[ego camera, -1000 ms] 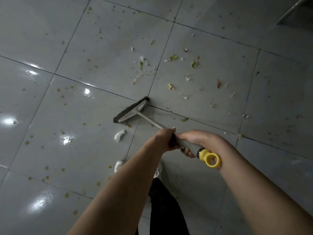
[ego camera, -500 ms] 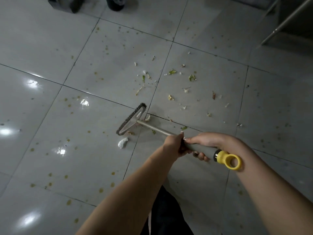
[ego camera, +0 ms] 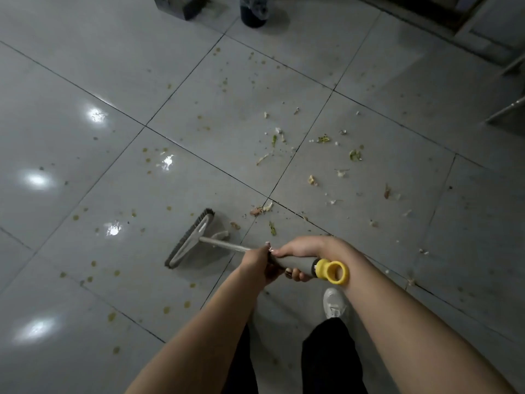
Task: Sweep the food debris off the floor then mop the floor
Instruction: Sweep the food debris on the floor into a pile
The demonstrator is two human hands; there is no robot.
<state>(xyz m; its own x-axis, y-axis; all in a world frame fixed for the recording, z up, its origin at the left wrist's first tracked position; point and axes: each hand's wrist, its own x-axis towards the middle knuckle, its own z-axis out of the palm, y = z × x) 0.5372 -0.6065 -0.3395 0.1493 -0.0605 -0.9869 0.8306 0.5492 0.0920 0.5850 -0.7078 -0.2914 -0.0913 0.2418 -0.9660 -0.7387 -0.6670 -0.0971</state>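
I hold a grey broom with both hands on its handle. My left hand [ego camera: 260, 261] grips the metal shaft just ahead of my right hand [ego camera: 298, 254], which wraps the grey grip below the yellow ring end [ego camera: 333, 272]. The broom head [ego camera: 190, 238] rests on the grey tiled floor [ego camera: 85, 81], bristles facing left. Food debris [ego camera: 315, 163], green and pale scraps, lies scattered on the tiles beyond and right of the head. A few scraps [ego camera: 260, 209] lie close to the head. Small yellowish spots [ego camera: 113, 273] dot the tiles on the left.
A dark bin [ego camera: 252, 11] and a dark box [ego camera: 181, 4] stand at the top edge. Metal furniture legs [ego camera: 505, 109] enter at the right edge, and a cabinet base [ego camera: 483, 27] runs along the top right. My white shoe [ego camera: 335, 304] and dark trouser legs are below my hands.
The broom head has swung left and back toward me, away from the debris. The view has tilted up, so the bin and box at the top came into sight. The white lump near the head is no longer visible.
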